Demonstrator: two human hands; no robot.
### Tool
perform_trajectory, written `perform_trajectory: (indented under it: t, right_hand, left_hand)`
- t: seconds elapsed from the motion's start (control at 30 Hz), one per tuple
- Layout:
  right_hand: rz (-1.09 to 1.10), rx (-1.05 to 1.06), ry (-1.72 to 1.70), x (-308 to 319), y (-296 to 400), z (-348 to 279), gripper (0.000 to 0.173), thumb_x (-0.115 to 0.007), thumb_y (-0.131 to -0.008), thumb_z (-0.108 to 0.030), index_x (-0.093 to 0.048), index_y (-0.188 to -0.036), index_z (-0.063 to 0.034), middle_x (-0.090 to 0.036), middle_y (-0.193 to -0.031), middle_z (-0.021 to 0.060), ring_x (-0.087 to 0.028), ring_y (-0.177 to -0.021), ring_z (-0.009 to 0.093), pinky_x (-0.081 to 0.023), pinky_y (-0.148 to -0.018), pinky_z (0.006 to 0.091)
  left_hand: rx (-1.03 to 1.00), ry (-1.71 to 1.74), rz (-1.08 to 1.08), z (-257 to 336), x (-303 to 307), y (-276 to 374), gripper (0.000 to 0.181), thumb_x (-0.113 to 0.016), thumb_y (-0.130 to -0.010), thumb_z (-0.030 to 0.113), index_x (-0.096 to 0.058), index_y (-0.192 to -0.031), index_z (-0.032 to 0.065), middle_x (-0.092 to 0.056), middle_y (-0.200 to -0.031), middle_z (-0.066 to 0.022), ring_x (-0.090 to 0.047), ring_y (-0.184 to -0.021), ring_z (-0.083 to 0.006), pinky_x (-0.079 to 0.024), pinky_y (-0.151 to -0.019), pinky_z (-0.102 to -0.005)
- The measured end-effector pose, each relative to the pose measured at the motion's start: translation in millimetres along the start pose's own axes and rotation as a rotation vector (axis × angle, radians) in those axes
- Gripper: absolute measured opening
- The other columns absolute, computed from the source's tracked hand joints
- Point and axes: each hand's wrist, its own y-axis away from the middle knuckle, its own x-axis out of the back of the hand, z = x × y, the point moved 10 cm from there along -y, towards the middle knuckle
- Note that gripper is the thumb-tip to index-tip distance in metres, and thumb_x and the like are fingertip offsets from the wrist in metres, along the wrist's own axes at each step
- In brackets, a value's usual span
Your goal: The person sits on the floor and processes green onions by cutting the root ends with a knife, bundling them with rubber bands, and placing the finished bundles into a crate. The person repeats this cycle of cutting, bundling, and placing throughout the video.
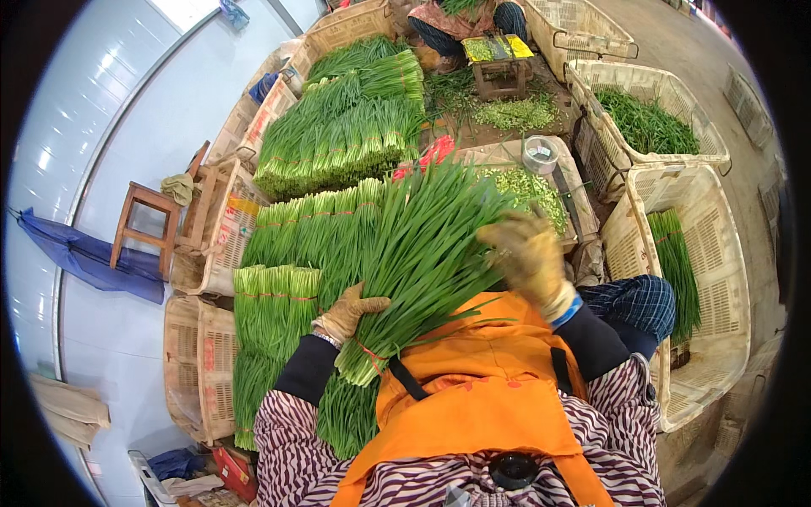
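A large bunch of green Chinese chives (424, 253) lies slanted over my lap, its pale cut ends toward me and a red band around them. My left hand (348, 314), in a soiled work glove, grips its left side above the band, with the thumb across the leaves. At the right of the leaf tips is my gloved right hand (529, 253), blurred by motion. Its fingers are bent beside the leaves; whether they hold any is unclear. Under and left of the bunch are rows of banded chive bundles (279, 295).
More chive bundles (342, 139) are stacked ahead. Past my right hand, a low work surface (580, 190) bears trimmings and a clear round container (540, 154). Plastic crates (722, 285) line the right; one holds a bundle. Another person (437, 28) sits at the far end by a small stool (500, 79).
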Motion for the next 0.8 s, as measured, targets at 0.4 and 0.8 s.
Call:
perform_trajectory:
  t: [0.4,0.8]
  right_hand:
    - [-0.491,0.224,0.189,-108.0,78.7,-31.0,0.044,-0.061,-0.085,-0.018,-0.059,-0.129,-0.0191,-0.057,-0.073,0.0077,-0.060,-0.080,0.028,-0.029,-0.111,0.0610]
    - [-0.104,0.046,-0.169,-12.9,22.4,-24.0,0.053,-0.077,-0.075,-0.038,-0.064,-0.120,-0.0130,-0.065,-0.113,0.0092,-0.059,-0.109,0.030,-0.032,-0.108,0.0565]
  left_hand:
    - [-0.012,0.145,0.156,-7.7,5.9,19.1,0.084,-0.088,-0.069,0.035,-0.049,-0.129,-0.0078,-0.063,-0.119,-0.0159,-0.061,-0.108,-0.0244,-0.050,-0.095,-0.0356]
    - [-0.084,0.146,0.132,28.5,-13.3,34.5,0.073,-0.083,-0.075,0.031,-0.050,-0.126,-0.0101,-0.063,-0.117,-0.0174,-0.063,-0.104,-0.0246,-0.051,-0.092,-0.0344]
